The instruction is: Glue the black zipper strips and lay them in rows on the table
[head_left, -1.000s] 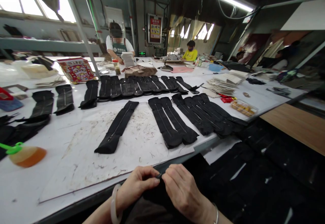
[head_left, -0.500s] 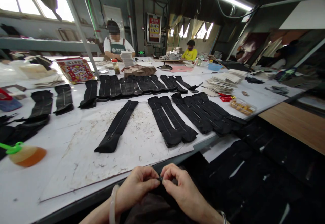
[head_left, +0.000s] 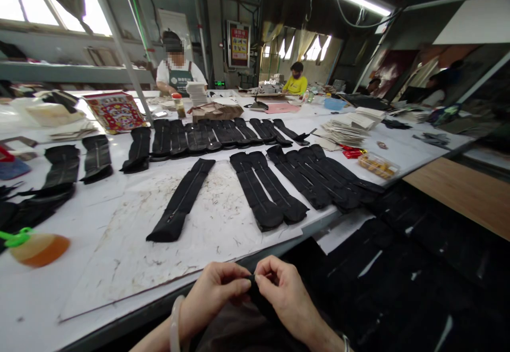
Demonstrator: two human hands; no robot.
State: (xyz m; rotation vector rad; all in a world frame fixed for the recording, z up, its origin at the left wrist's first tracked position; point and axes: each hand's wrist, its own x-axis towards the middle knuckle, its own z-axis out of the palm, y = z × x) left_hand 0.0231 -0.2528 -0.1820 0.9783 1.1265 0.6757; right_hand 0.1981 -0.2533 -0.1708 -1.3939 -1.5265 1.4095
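My left hand [head_left: 215, 294] and my right hand [head_left: 283, 293] meet fingertip to fingertip just below the table's front edge. Both pinch the top end of a black zipper strip [head_left: 251, 283], which hangs down between them into my lap. A pale bangle sits on my left wrist. On the white table [head_left: 99, 267] above my hands lies a single black zipper strip [head_left: 181, 200]. To its right lie two more strips [head_left: 269, 195] side by side, then a fanned group [head_left: 322, 179].
A back row of black strips [head_left: 215, 135] crosses the table. An orange bottle with a green cap [head_left: 34, 246] lies at the left. Paper stacks [head_left: 346, 131] and a small clear box [head_left: 377, 165] sit at the right. Other people work at the far end. Dark fabric piles [head_left: 418, 272] lie right of me.
My hands stay pinched on the strip's end and have hardly moved. The view has shifted slightly to the right.
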